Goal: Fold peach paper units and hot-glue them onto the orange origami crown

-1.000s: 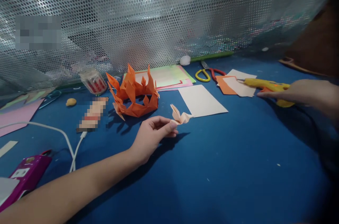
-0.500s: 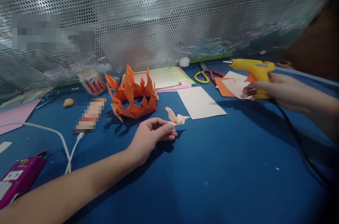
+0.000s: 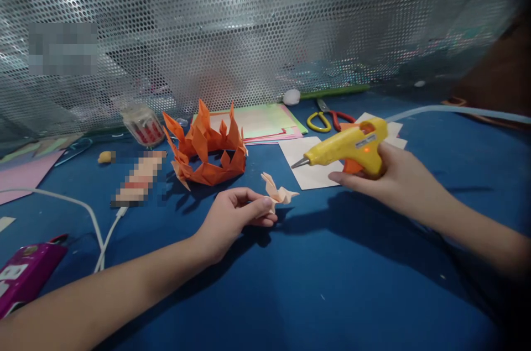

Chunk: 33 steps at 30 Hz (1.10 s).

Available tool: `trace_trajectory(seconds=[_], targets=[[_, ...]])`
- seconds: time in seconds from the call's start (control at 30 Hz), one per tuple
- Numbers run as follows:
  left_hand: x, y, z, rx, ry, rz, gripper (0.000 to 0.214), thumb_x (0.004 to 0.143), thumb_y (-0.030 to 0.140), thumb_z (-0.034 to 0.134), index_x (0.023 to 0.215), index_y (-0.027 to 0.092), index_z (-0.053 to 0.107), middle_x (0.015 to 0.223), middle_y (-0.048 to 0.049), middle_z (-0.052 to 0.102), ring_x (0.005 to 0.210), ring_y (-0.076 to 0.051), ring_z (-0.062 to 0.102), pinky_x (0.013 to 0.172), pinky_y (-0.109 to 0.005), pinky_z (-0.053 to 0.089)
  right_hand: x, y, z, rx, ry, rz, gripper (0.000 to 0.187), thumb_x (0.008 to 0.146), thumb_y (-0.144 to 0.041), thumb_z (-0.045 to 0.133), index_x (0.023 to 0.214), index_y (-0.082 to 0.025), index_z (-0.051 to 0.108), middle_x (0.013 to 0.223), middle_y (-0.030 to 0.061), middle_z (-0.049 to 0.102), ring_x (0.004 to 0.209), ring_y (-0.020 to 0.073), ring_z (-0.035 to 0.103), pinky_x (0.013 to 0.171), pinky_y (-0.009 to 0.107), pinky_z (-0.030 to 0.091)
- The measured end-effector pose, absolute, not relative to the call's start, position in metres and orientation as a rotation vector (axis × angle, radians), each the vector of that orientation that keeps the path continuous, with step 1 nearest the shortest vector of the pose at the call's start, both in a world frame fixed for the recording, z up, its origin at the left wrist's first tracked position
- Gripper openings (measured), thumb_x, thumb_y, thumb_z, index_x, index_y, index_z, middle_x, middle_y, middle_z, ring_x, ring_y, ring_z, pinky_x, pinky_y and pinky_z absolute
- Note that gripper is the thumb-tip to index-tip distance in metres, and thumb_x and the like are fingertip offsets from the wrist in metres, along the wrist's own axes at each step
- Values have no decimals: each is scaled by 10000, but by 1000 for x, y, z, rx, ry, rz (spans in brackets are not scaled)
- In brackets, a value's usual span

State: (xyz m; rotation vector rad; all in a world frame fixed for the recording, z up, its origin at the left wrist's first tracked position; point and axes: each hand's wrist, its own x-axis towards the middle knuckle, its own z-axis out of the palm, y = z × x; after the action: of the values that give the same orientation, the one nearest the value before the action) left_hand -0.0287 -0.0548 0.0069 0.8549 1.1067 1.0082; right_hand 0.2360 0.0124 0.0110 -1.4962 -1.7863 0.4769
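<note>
Between the thumb and fingers of my left hand (image 3: 238,215) is a small cream folded-paper crane (image 3: 279,192), held low over the blue table. My right hand (image 3: 394,179) grips a yellow hot glue gun (image 3: 348,146) by its handle. The metal nozzle points left and stands apart from the crane, above and to its right. An orange light glows on the gun's side. Just beyond my left hand sits a ring of folded orange paper (image 3: 213,168) with upright points, like a crown. A cream paper sheet (image 3: 305,174) lies partly under the gun's nozzle.
Behind stand a stack of coloured paper (image 3: 261,119), scissors with red and yellow handles (image 3: 318,121) and a clear jar (image 3: 143,124). A white cable (image 3: 93,213) crosses the left side near a purple power strip (image 3: 31,273). A perforated silver sheet (image 3: 265,30) borders the table's back.
My right hand has brought the glue gun left and nearer, from over the back right papers towards the crane. My left hand stays almost still with the crane.
</note>
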Motion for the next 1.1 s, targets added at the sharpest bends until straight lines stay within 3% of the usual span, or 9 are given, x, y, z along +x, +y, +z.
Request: trace_trajectory(seconds=[0.17,0.37,0.73,0.9,1.1], targets=[[-28,-55,9,852,1113,991,448,489,465,991,649,133,736,611,-8,741,582,-80,684,629,-164,557,225,3,11,-1510,-1794,302,403,563,-645,623,627,-273,480,484,1,528,415,188,491,406,306,329],[-28,-55,8,854,1115,979,450,477,467,993,643,138,735,604,2,739,572,-78,688,618,-156,553,220,3,9,-1486,-1867,96,388,612,-622,519,500,-332,288,367,-46,306,335,133,310,397,302,223],[-29,-54,8,852,1114,979,463,482,467,990,658,130,726,614,-10,742,580,-85,689,615,-166,550,220,2,7,-1470,-1986,-6,308,657,-571,442,525,-333,298,370,-29,329,339,174,396,397,311,243],[-28,-54,7,857,1115,980,464,481,466,991,666,129,730,613,-4,739,582,-83,687,616,-164,552,222,2,6,-1498,-1995,-13,273,624,-546,442,524,-336,299,360,-48,263,323,166,344,399,316,212],[-28,-55,7,862,1117,975,462,484,469,988,658,131,726,612,-5,734,581,-87,684,615,-170,551,226,3,6,-1509,-2023,-4,259,639,-530,439,529,-321,331,364,-31,314,340,171,366,404,306,227]])
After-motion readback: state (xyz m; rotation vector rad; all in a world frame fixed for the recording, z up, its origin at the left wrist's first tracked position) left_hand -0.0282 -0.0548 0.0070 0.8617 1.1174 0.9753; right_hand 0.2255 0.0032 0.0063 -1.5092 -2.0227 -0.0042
